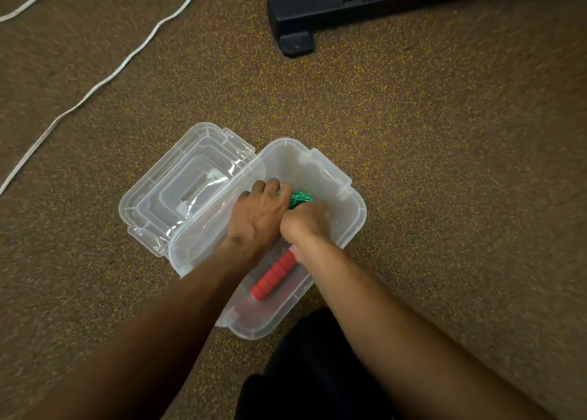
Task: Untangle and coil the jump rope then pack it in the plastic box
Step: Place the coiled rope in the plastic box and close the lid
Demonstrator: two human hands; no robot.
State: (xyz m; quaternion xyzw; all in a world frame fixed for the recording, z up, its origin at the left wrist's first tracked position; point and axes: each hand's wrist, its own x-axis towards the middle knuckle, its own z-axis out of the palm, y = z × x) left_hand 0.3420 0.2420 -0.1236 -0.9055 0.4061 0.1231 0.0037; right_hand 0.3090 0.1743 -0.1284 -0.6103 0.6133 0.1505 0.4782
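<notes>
Box (356, 229): clear plastic, open, on the carpet (444, 165).
Lid (165, 194): flat against the box's left side.
Rope (301, 198): green coil inside the box, gripped by the left hand (259, 217) and the right hand (305, 225).
Handle (273, 276): red, ribbed, under the right wrist.

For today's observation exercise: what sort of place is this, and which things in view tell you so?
Probably a gym or workout room: speckled rubbery floor, the black foot of some exercise equipment, and a jump rope.

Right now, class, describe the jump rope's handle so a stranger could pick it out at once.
Find the clear plastic box on the carpet. Inside its near end lies the handle, a ribbed stick, the only red thing there.
</notes>
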